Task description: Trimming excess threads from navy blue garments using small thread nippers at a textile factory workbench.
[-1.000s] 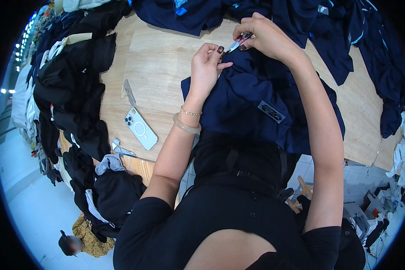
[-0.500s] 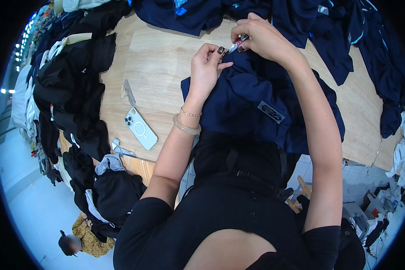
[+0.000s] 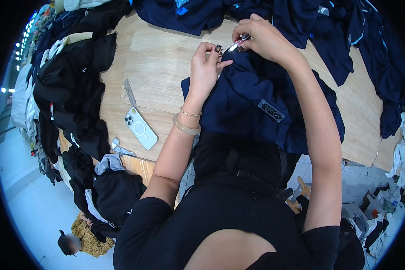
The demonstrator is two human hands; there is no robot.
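Observation:
A navy blue garment (image 3: pixel 243 103) lies bunched over the table's near edge and against my body, with a small grey patch (image 3: pixel 271 110) on it. My right hand (image 3: pixel 262 38) is closed around a small pair of thread snips (image 3: pixel 233 47), whose bright blades point down-left at the garment's far edge. Beside the blades, my left hand (image 3: pixel 205 63) pinches thumb and forefinger together, its lower fingers touching the cloth. What lies in that pinch, perhaps a thread, is too small to tell.
On the wooden table (image 3: pixel 162 58) lie a white phone (image 3: pixel 141 128) and a thin grey strip (image 3: pixel 130 92). Black garments (image 3: pixel 72 90) pile up along the left. More navy garments (image 3: pixel 297 22) lie across the far side and right. A person (image 3: pixel 87 236) is at the lower left.
My left pinch has drawn back slightly to the left, away from the blades. The snips and my right hand have barely shifted; the garment stays in place.

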